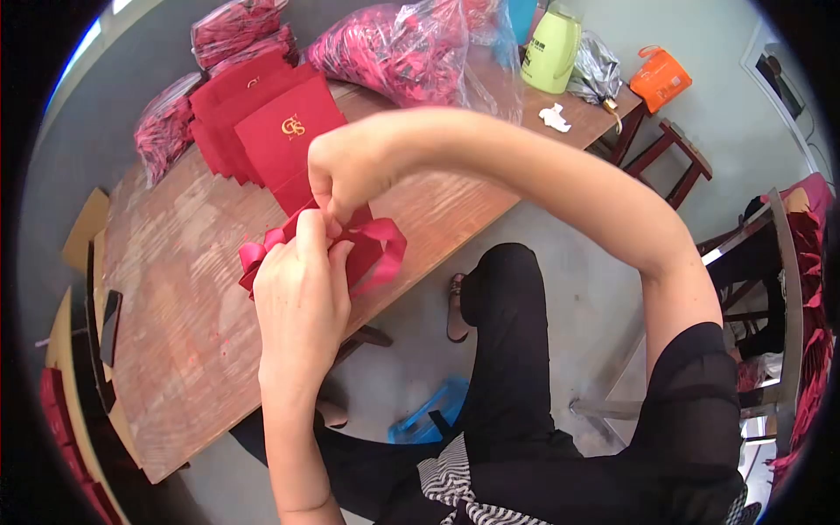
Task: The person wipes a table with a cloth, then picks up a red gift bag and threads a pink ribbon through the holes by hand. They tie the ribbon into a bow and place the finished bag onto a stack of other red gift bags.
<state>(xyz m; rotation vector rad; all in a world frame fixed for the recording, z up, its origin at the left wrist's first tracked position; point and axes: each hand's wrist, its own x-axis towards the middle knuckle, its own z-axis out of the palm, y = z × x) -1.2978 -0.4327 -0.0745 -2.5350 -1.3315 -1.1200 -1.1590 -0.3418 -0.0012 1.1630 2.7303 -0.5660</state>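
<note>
I'm holding a pink-red ribbon bow in both hands at centre frame, just above the wooden worktop. My left hand is coming up from the bottom, fingers closed around the bow's left loops. My right hand is reaching in from the right, fingertips pinching the ribbon at the knot. Directly behind the hands, a stack of red folded cards with a gold emblem is lying on the worktop in the upper left. Clear bags of red ribbon pieces are sitting at the top of the frame. A green kettle is standing in the upper right, an orange pack beside it.
</note>
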